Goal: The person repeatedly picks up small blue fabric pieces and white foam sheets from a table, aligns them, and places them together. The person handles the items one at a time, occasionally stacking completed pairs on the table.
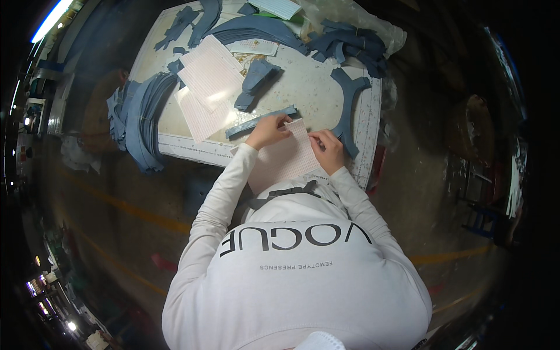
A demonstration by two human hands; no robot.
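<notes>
At eleven o'clock on my worktable lie two pale dotted sheets, one overlapping the other. A bundle of long blue strips hangs over the table's edge at nine o'clock. Near the middle sits a folded blue piece, and at three o'clock a curved blue cut-out. At one o'clock a heap of blue pieces rests on clear plastic wrap.
</notes>
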